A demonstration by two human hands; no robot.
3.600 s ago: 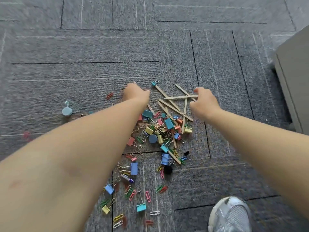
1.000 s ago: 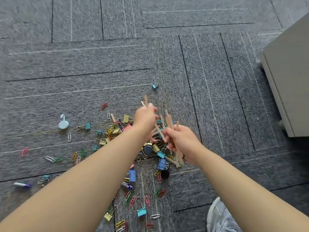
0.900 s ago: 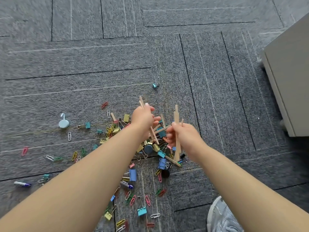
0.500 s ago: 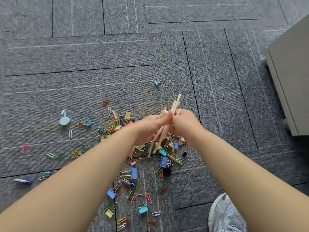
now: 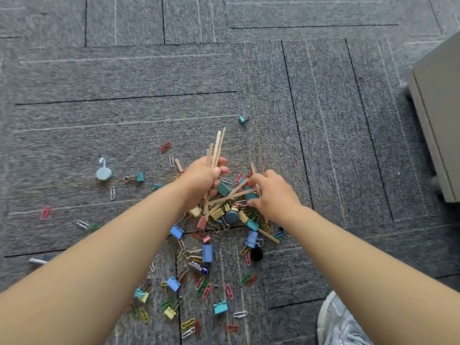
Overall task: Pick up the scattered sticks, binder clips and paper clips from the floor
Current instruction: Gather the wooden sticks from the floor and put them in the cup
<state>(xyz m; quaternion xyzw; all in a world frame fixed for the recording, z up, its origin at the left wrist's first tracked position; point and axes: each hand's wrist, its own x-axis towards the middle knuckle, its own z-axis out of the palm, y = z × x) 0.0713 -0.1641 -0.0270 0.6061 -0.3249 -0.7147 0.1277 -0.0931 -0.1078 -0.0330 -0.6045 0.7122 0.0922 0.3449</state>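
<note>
My left hand [image 5: 201,178] is shut on a bundle of thin wooden sticks [image 5: 217,148] that points up and away from the carpet. To its right, my right hand [image 5: 272,192] pinches more sticks [image 5: 234,194] lying across the pile. Under and around both hands lie coloured binder clips [image 5: 207,253] and paper clips [image 5: 228,291] on the grey carpet. One stick [image 5: 268,235] lies loose at the pile's right edge. A lone teal binder clip [image 5: 242,118] sits farther away.
A light-blue round hook [image 5: 103,171] and stray paper clips [image 5: 112,192] lie to the left. A beige cabinet [image 5: 440,115] stands at the right edge. My grey shoe [image 5: 343,322] is at the bottom right. A small battery [image 5: 198,267] lies among the clips.
The hands, joined on one bundle half a second ago, have parted. The left keeps the bundle raised; the right has dropped to the pile and taken hold of more sticks.
</note>
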